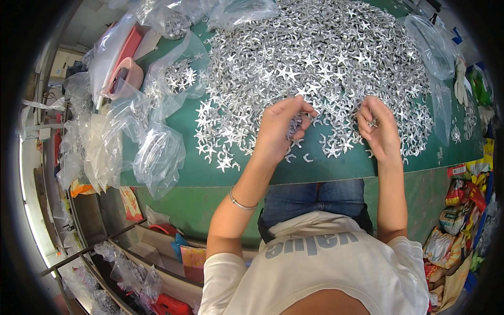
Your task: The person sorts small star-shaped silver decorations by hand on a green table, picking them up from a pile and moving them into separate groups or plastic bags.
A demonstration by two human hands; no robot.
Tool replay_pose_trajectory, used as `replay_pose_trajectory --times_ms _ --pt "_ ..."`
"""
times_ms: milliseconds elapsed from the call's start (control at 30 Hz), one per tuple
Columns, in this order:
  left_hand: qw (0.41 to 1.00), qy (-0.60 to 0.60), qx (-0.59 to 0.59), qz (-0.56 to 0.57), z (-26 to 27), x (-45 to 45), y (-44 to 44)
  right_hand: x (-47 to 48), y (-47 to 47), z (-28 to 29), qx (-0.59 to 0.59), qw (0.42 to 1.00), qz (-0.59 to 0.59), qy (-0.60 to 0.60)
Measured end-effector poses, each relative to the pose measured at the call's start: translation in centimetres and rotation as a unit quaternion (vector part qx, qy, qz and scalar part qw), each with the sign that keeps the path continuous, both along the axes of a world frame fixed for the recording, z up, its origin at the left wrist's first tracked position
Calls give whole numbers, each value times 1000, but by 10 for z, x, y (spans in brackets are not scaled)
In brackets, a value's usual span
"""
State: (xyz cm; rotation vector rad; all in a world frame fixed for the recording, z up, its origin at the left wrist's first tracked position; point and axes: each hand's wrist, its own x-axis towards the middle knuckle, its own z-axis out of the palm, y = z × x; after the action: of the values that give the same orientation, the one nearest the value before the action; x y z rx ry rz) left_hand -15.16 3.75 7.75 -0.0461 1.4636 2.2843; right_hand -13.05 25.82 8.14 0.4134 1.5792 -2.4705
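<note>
A large heap of small silver metal pieces [315, 51], star and crescent shapes mixed, covers much of the green tabletop [228, 175]. My left hand [284, 124] is curled around several of these metal pieces [294, 126], its thumb and forefinger close together over the near side of the heap. To its right, my right hand [378, 126] has bent fingers with a small silver piece [371, 123] held at them. A few loose crescents [308, 158] and a star [224, 163] lie near the table's front edge.
Clear plastic bags [159, 155], some holding silver pieces, crowd the left side beside a pink plastic basket [128, 76]. Another clear bag [433, 51] lies at the right with a white glove [460, 80] beyond. Colourful sacks [445, 244] stand at lower right, and drawers [165, 260] at lower left.
</note>
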Motion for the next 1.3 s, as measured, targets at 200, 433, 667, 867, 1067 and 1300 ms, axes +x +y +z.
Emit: replay_pose_trajectory --times_ms 200,433,667,867,1067,1300 --pt "736 372 -565 30 -5 1 20 5 -25 -3 637 742 70 198" --pt "791 340 -509 22 -5 -5 23 3 -6 -16 311 920 43 233" --pt "833 363 -409 81 -7 -6 6 -8 26 -4 -163 985 0 60" --pt "718 380 -582 -27 -11 1 18 -14 5 -10 591 782 32 196" --pt "764 388 -516 -29 -12 -1 15 -17 15 -14 445 876 21 185" --pt "981 -105 142 -83 4 -12 -6 -13 31 -7 -252 967 -7 42"
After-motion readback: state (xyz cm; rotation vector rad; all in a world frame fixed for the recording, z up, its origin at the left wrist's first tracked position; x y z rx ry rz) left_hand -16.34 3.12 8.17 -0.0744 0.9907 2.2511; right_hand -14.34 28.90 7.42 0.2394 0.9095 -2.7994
